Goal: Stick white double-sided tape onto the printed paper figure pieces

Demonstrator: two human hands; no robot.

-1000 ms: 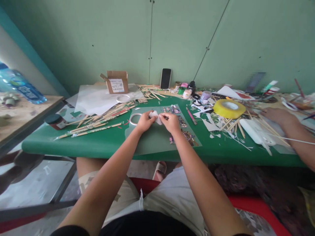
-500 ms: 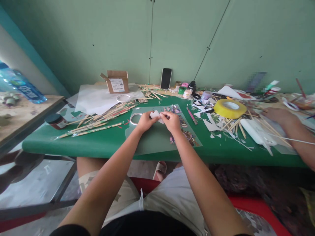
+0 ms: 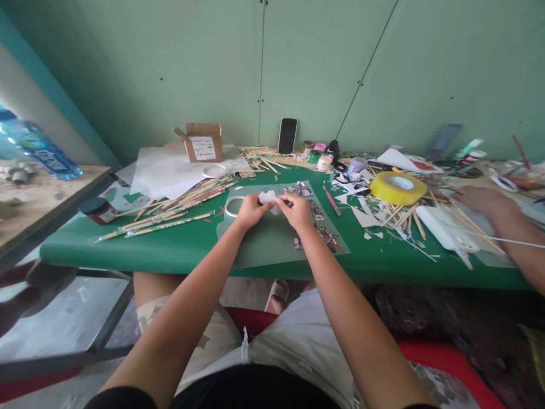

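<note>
A small white paper piece is pinched between my two hands, just above the table. My left hand grips its left side with thumb and fingers closed. On the right edge, the fingertips of my right hand are pressed together on the same piece. Below them lies a translucent sheet with printed colourful cut-out figures along its right part. A white tape roll rests right beside my left hand. To the right of the figures lies a pink cutter-like tool.
Wrapped sticks and a dark-lidded jar lie left. A cardboard box and phone stand behind. Yellow tape, paper scraps and a white glue gun are right, near another person's hand.
The white paper piece has turned slightly between my fingers, and more of its surface shows. Both hands stay in nearly the same place.
</note>
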